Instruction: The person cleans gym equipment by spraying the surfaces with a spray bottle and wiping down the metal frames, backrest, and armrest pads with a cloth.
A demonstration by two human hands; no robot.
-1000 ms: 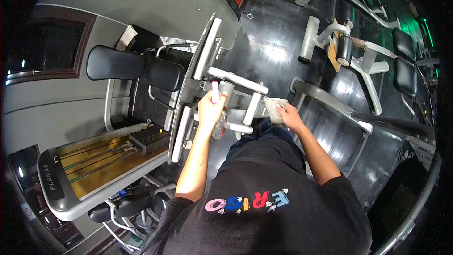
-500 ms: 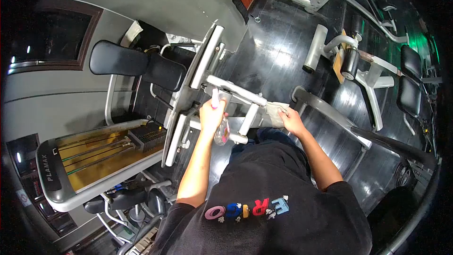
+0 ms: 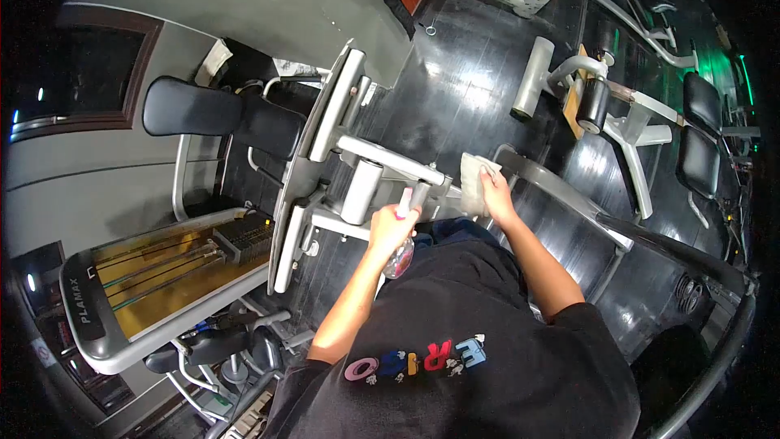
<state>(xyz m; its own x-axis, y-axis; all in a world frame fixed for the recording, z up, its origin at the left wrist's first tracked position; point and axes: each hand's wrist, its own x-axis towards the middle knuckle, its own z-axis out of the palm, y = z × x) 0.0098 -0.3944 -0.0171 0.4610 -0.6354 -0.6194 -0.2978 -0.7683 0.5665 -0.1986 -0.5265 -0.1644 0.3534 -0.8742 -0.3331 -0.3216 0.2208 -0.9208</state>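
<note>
My left hand [image 3: 392, 229] is wrapped round the neck of a clear spray bottle [image 3: 399, 262] with a pink and white nozzle [image 3: 404, 203]. Its see-through body hangs below my fingers, close to my shirt. My right hand [image 3: 497, 195] grips a pale, folded cloth [image 3: 472, 184] by its right side. Between and beyond my hands is the grey metal frame [image 3: 392, 160] of a gym machine, with a light cylinder [image 3: 361, 193] on it. The cloth is just right of the frame's end; whether they touch I cannot tell.
On the left stand a weight stack housing [image 3: 88, 313] marked PLAMAX and black padded seats [image 3: 192, 107]. A curved grey rail [image 3: 561, 187] runs to the right of my right hand. Further right is another machine with a black roller [image 3: 594, 106]. The floor [image 3: 463, 73] is dark and shiny.
My left hand has moved right and towards my body with the bottle. The cloth, earlier against the end of the frame, is now lifted upright just beside it. The view has shifted slightly.
</note>
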